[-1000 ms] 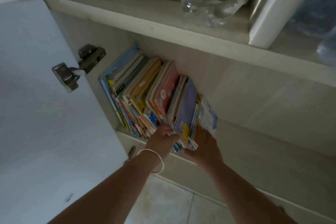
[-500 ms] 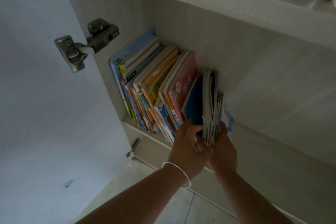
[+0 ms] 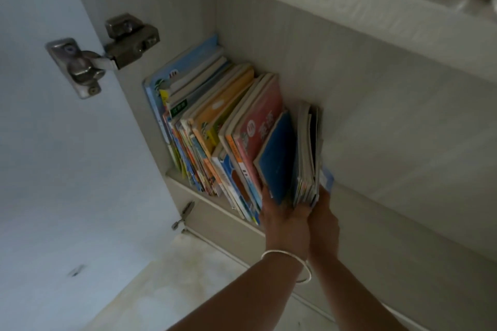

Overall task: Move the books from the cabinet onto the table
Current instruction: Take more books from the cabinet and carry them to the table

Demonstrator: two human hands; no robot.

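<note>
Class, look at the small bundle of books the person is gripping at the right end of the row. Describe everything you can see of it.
The bundle of books is a few thin paperbacks with a dark blue cover facing left and pale, worn page edges on top. It stands nearly upright on the cabinet shelf, at the right end of the leaning row of books. The left hand and right hand clasp its lower end from either side.

Dark blue book (image 3: pixel 278 158), red book (image 3: pixel 262 121), orange book (image 3: pixel 223 99).
</note>
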